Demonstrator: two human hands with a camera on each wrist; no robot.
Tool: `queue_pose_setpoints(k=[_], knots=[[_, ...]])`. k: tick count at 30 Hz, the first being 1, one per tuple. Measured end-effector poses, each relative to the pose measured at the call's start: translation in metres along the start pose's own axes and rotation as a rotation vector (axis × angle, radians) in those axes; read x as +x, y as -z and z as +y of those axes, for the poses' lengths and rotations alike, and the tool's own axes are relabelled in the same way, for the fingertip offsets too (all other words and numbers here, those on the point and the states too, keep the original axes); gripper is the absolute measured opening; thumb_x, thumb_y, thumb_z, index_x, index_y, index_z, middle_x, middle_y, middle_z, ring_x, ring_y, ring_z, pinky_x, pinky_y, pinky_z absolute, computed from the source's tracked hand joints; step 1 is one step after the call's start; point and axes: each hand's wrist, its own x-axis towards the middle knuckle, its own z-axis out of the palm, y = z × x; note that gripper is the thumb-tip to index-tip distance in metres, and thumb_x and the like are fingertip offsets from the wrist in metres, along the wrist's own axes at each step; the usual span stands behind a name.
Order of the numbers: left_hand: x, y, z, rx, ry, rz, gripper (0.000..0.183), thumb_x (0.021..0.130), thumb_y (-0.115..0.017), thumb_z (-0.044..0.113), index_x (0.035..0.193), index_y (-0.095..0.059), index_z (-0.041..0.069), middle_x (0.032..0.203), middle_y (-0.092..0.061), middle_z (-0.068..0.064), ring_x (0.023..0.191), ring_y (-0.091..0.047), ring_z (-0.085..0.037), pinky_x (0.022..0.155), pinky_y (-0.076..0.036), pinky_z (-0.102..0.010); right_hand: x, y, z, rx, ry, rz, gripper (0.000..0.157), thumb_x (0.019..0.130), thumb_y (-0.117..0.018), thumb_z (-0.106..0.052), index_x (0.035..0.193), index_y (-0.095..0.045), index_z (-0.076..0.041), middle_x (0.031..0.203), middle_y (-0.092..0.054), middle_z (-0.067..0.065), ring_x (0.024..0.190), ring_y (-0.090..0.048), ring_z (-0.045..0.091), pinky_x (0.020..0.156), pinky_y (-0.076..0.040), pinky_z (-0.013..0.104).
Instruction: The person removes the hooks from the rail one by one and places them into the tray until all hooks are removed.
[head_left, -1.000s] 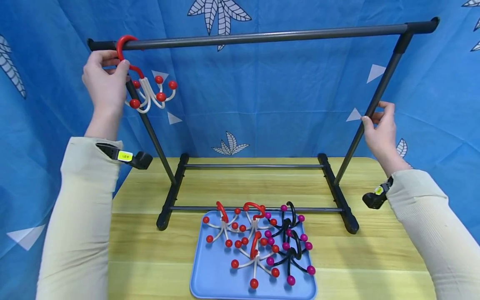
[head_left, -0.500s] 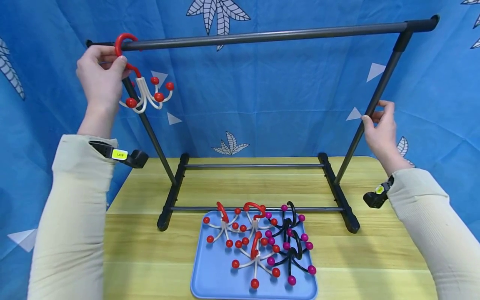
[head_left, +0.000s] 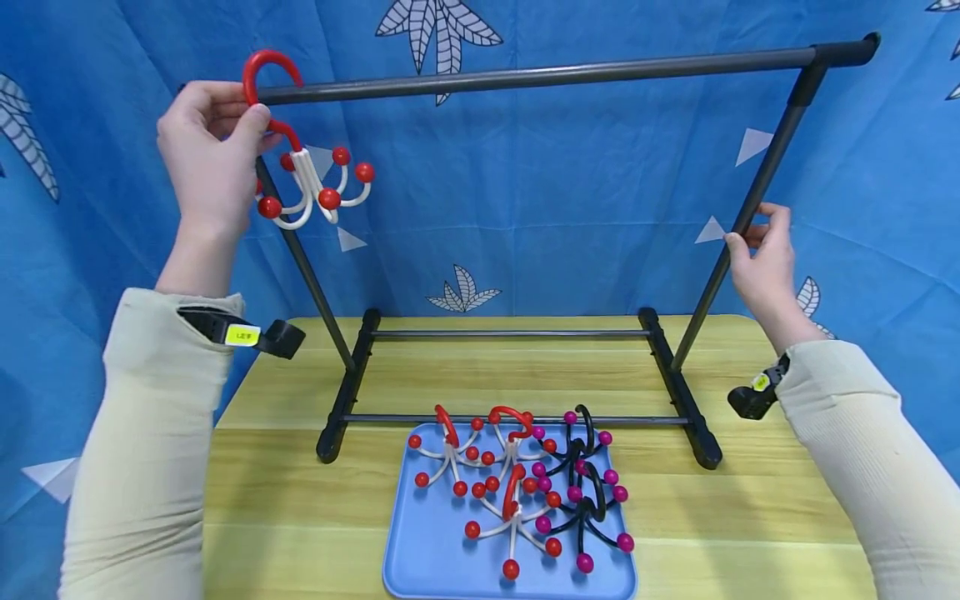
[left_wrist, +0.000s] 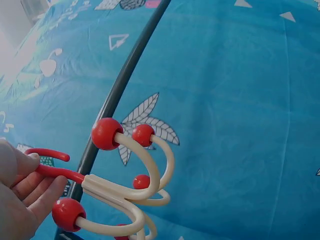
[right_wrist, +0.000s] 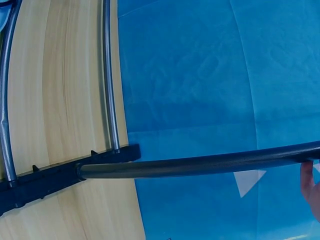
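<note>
My left hand [head_left: 213,158] pinches the red neck of a hook hanger [head_left: 306,179] at the left end of the rack's top bar [head_left: 540,77]. The hanger has a red hook above and several curved white prongs tipped with red balls. Its hook tip shows at the bar's upper edge; I cannot tell if the hook rests on the bar. In the left wrist view, fingers and thumb hold the red neck [left_wrist: 60,172]. My right hand [head_left: 763,258] grips the right upright [head_left: 776,150] of the dark rack, and only its edge shows in the right wrist view.
A blue tray [head_left: 427,550] stands at the rack's front on the wooden table [head_left: 300,517]. On it lie several red-and-white hook hangers [head_left: 514,515] and two black ones [head_left: 583,510] with magenta balls. A blue patterned curtain [head_left: 525,192] hangs behind.
The hanger in my left hand first shifted slightly left, then rose and moved right, its hook tip now higher against the bar. My right hand has stayed on the upright.
</note>
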Motion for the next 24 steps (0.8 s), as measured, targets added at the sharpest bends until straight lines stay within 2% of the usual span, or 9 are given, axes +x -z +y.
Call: queue_pose_setpoints(k=[8,13,18,24], knots=[[-0.024,0.003,-0.009,0.045,0.014,-0.024,0.031,0.082,-0.066,0.021,0.110,-0.062,0.010,0.099,-0.059,0.000,0.091,-0.058,-0.008,0.082,-0.049,-0.018,0.001,0.000,0.001,0.007,-0.001,-0.004,0.045,0.095,-0.036,-0.035,0.136,-0.020,-0.026,0.097,-0.036,-0.017,0.104,-0.041,0.017,0.081,-0.038,0.032],[-0.046,0.008,-0.029,0.154,0.009,-0.019,0.032,0.082,-0.065,0.026,0.111,-0.061,0.012,0.102,-0.061,-0.001,0.087,-0.061,-0.005,0.082,-0.048,-0.018,0.001,0.000,0.002,0.004,-0.007,-0.002,0.046,0.095,-0.037,-0.035,0.137,-0.020,-0.026,0.097,-0.035,-0.018,0.104,-0.042,0.017,0.081,-0.038,0.033],[-0.067,0.014,-0.049,0.244,0.022,-0.040,0.033,0.083,-0.065,0.027,0.112,-0.062,0.012,0.102,-0.063,-0.002,0.081,-0.061,-0.001,0.073,-0.047,-0.015,0.001,0.001,0.002,-0.006,-0.018,-0.007,0.047,0.095,-0.037,-0.036,0.138,-0.018,-0.027,0.102,-0.035,-0.015,0.111,-0.041,0.022,0.085,-0.040,0.037],[-0.087,0.016,-0.061,0.359,-0.032,-0.077,0.030,0.085,-0.064,0.027,0.110,-0.063,0.010,0.101,-0.064,-0.003,0.086,-0.056,-0.002,0.069,-0.045,-0.014,0.001,0.001,0.001,-0.008,-0.009,-0.002,0.048,0.095,-0.036,-0.036,0.139,-0.018,-0.024,0.105,-0.037,-0.011,0.114,-0.042,0.026,0.086,-0.039,0.040]])
